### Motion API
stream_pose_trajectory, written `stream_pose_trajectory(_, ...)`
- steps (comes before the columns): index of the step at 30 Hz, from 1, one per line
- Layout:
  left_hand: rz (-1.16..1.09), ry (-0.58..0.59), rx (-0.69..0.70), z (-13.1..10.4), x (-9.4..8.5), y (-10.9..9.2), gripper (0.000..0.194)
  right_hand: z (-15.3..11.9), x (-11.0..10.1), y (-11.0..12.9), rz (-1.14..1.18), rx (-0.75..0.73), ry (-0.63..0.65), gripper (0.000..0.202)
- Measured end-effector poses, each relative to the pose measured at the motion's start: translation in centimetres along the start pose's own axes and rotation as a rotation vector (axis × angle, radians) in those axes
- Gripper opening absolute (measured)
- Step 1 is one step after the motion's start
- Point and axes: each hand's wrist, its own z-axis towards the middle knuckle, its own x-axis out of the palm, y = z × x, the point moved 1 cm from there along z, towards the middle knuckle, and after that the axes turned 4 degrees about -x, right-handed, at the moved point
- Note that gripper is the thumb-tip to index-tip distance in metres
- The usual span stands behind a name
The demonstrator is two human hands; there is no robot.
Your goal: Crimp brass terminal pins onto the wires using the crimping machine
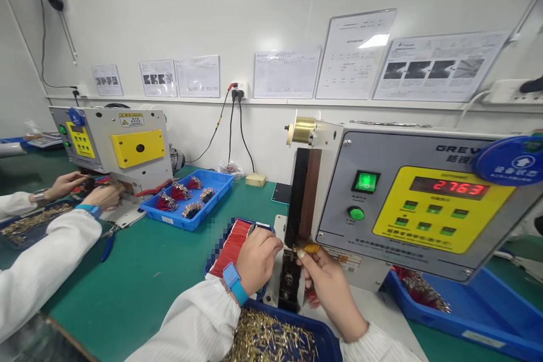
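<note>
My left hand [258,257], with a blue wrist strap [236,283], reaches to the left side of the crimping machine's [292,254] dark tooling. Its thumb and fingers are pinched together at a thin, pale piece too small to name. From the other side, my right hand [326,277] pinches at the same narrow spot; what it holds is hidden. A yellow-orange piece [313,249] shows by its fingertips. Beside my left hand lies a bundle of red wires [231,249] in a tray. Loose gold metal terminals [271,336] fill a blue tray [328,339] below both hands.
The machine's control panel [441,203] overhangs on the right, with a blue bin [479,305] of red wires beneath it. At left, a co-worker's hands [106,195] work at another machine [139,153]. A blue tray [212,203] of wire bundles and pliers [108,246] lie between.
</note>
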Motion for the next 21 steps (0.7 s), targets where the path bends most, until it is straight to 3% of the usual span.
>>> stream_pose_trajectory(11, -0.010, 0.015, -0.009, 0.05, -0.07, -0.08, 0.018, -0.24, 0.13, 0.39, -0.033, -0.011, -0.021, 0.048)
stream_pose_trajectory(21, -0.032, 0.016, -0.010, 0.04, 0.02, 0.06, 0.017, -0.38, -0.06, -0.46, -0.170, -0.109, -0.070, 0.045)
